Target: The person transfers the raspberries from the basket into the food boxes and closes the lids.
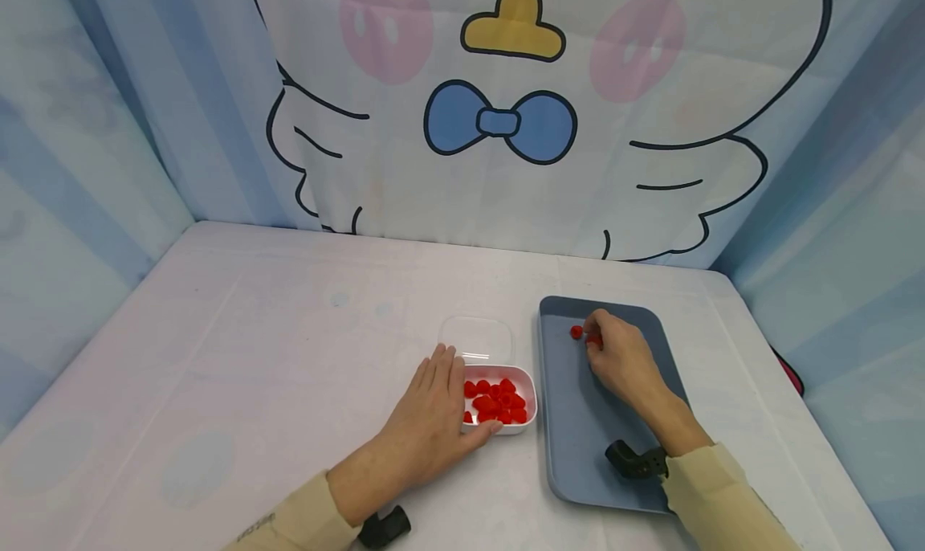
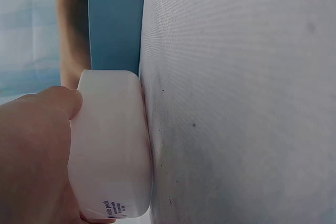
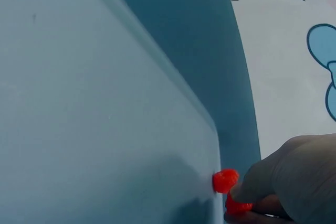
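Note:
A small white box (image 1: 526, 398) holds several red berry-like pieces (image 1: 495, 400). My left hand (image 1: 462, 390) holds it from the left side, fingers lying along its wall and the thumb (image 2: 52, 108) hooked on the near wall of the box (image 2: 110, 150). On the blue-grey tray (image 1: 578, 430) my right hand (image 1: 596, 334) pinches one red piece (image 1: 594, 340) at the far left corner. A second red piece (image 1: 576, 332) lies loose just beside it. The right wrist view shows the loose piece (image 3: 226, 180) against the tray's rim (image 3: 173, 77) and the pinched piece (image 3: 239, 206) under my fingers (image 3: 289, 177).
A clear lid (image 1: 477, 338) lies on the pale tablecloth (image 1: 289, 358) just behind the box. Printed curtains close off the back and both sides. The tray (image 2: 115, 19) sits right of the box, with my right forearm (image 2: 71, 35) over it.

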Demonstrator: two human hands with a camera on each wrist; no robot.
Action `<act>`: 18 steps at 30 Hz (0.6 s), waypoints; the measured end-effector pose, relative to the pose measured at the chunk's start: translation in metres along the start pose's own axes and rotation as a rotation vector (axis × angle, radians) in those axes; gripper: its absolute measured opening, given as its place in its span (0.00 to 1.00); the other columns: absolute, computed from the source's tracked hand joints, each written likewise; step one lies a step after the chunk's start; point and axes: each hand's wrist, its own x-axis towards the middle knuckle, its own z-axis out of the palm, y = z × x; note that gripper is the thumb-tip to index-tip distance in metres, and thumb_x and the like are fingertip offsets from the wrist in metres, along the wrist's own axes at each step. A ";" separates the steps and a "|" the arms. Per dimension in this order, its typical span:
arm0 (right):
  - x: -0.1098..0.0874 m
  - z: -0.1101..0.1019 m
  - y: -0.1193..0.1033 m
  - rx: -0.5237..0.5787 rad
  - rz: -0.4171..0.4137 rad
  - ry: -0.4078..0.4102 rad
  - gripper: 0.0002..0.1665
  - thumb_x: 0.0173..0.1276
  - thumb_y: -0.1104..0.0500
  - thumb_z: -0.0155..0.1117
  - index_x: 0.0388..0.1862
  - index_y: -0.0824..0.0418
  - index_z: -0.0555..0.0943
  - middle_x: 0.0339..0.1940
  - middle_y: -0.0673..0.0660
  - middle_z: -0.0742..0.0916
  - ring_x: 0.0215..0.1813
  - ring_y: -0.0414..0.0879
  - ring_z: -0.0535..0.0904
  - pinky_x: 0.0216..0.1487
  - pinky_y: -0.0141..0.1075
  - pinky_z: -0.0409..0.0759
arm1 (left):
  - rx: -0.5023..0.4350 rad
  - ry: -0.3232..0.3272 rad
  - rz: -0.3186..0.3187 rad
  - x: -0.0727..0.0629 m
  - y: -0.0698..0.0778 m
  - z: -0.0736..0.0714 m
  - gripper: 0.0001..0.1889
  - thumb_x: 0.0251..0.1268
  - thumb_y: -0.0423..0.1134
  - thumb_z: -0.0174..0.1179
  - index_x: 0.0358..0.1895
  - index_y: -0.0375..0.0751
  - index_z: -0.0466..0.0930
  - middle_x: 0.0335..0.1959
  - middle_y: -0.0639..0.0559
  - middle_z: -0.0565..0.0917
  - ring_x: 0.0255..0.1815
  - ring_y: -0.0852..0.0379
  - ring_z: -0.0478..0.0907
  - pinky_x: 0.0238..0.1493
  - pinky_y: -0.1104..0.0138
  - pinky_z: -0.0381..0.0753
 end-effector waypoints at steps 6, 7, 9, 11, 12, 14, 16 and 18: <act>-0.001 -0.002 -0.004 0.003 -0.036 0.031 0.10 0.60 0.74 0.61 0.41 0.68 0.78 0.37 0.65 0.86 0.36 0.55 0.81 0.39 0.49 0.80 | 0.002 -0.003 -0.001 0.000 0.001 0.000 0.49 0.60 0.67 0.58 0.73 0.33 0.57 0.74 0.36 0.63 0.77 0.38 0.58 0.75 0.49 0.63; -0.001 -0.002 -0.006 0.003 -0.043 0.035 0.10 0.60 0.74 0.62 0.41 0.68 0.79 0.37 0.65 0.86 0.36 0.55 0.81 0.38 0.49 0.80 | 0.001 -0.003 0.000 0.000 0.001 0.000 0.49 0.60 0.67 0.58 0.73 0.33 0.57 0.74 0.36 0.63 0.77 0.38 0.58 0.75 0.49 0.63; -0.002 -0.002 -0.008 0.004 -0.059 0.044 0.10 0.60 0.74 0.62 0.41 0.68 0.79 0.36 0.64 0.87 0.36 0.54 0.81 0.38 0.48 0.81 | 0.003 -0.003 0.000 0.000 0.001 0.000 0.49 0.60 0.67 0.58 0.73 0.33 0.57 0.74 0.36 0.63 0.77 0.38 0.58 0.75 0.49 0.63; -0.003 -0.002 -0.011 0.004 -0.074 0.050 0.10 0.60 0.74 0.63 0.41 0.67 0.79 0.36 0.63 0.87 0.37 0.54 0.82 0.38 0.48 0.81 | 0.005 -0.003 0.001 0.000 0.000 0.000 0.49 0.60 0.67 0.58 0.73 0.32 0.57 0.74 0.36 0.63 0.77 0.38 0.58 0.75 0.49 0.63; -0.003 -0.002 -0.013 0.007 -0.081 0.053 0.10 0.60 0.74 0.63 0.41 0.67 0.79 0.36 0.62 0.87 0.37 0.53 0.82 0.39 0.48 0.82 | 0.006 -0.003 0.002 0.000 0.000 0.000 0.49 0.60 0.67 0.58 0.73 0.32 0.57 0.74 0.36 0.63 0.77 0.38 0.58 0.75 0.49 0.63; -0.004 -0.003 -0.016 0.008 -0.093 0.057 0.10 0.60 0.73 0.64 0.40 0.66 0.79 0.36 0.61 0.87 0.37 0.53 0.82 0.40 0.47 0.82 | 0.008 -0.001 0.003 0.000 0.000 0.000 0.49 0.60 0.68 0.58 0.73 0.32 0.57 0.74 0.36 0.63 0.77 0.38 0.58 0.75 0.48 0.63; -0.005 -0.004 -0.019 0.009 -0.100 0.059 0.09 0.61 0.72 0.64 0.40 0.65 0.79 0.36 0.60 0.87 0.38 0.53 0.82 0.41 0.47 0.82 | 0.009 0.002 0.006 -0.001 0.000 0.000 0.49 0.60 0.68 0.57 0.73 0.32 0.57 0.74 0.36 0.63 0.77 0.38 0.58 0.75 0.48 0.63; -0.006 -0.005 -0.021 0.008 -0.109 0.060 0.09 0.61 0.72 0.65 0.40 0.65 0.79 0.36 0.60 0.86 0.38 0.53 0.81 0.41 0.47 0.82 | 0.011 0.004 0.008 -0.001 0.000 0.000 0.49 0.61 0.68 0.57 0.73 0.32 0.57 0.74 0.36 0.63 0.77 0.38 0.58 0.75 0.49 0.62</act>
